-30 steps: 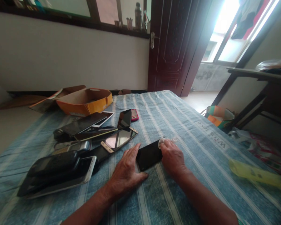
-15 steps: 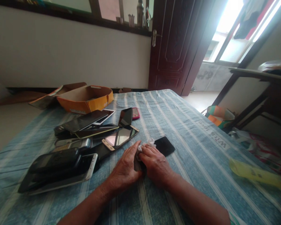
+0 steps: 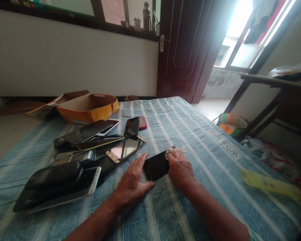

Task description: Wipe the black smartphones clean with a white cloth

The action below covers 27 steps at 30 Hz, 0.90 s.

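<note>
A black smartphone (image 3: 155,166) lies flat on the striped bedspread (image 3: 203,201), its dark face up. My left hand (image 3: 132,177) grips its left end, thumb at the near edge and fingers at the far edge. Bunched in the fingers of my right hand (image 3: 181,170) is a crumpled white tissue (image 3: 169,152), pressed on the phone's right end, which it partly hides. Just left of my left hand, a gold-framed smartphone (image 3: 126,149) rests face up, with bright reflections on its screen.
Several phones are heaped on the left, among them a white-framed phone (image 3: 95,184) under a black device (image 3: 54,175). Behind them sits an open orange cardboard box (image 3: 90,112). A small pink-red object (image 3: 142,123) lies farther back. At right is a yellow wrapper (image 3: 268,185).
My right hand has slid the tissue rightward along the phone to its right end, uncovering the left and middle of the screen. My left hand stays at the left end.
</note>
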Available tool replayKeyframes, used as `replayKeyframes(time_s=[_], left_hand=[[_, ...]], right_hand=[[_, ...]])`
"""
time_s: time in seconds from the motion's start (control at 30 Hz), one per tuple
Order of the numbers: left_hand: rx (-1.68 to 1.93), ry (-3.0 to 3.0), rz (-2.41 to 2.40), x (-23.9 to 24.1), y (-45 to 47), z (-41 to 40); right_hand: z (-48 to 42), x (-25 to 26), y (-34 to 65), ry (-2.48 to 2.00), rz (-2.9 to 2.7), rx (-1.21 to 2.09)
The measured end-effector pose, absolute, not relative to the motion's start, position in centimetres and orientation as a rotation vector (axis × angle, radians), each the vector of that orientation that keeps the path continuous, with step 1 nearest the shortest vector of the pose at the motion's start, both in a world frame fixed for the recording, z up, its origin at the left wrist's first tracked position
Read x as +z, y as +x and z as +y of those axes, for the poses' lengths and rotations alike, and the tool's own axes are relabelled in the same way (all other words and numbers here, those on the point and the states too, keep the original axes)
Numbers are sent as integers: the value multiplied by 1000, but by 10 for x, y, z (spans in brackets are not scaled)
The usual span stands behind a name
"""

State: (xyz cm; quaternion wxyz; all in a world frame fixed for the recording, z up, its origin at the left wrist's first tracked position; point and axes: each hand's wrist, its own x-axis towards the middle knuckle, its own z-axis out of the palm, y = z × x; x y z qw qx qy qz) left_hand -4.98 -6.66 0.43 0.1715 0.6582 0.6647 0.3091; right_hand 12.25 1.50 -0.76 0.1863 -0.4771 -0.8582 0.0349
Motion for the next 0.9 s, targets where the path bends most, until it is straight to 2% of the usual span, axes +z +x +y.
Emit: replayKeyframes(time_s=[0.13,0.33,0.57,0.9], left_hand=[[871,1882,1869,3,-51,-66],[841,1912,1855,0,-53,-64],[844,1925,1858,0,-52,-61],[823,1958,1900,-2,-52,-61]], right_hand=[[-3,-11,111,-1129,-2532,84],[-17,-11,102,-683,-2598,271],[-6,-7,100,-653,-2578,387],[-21,-3,102,-718,-2640,350]])
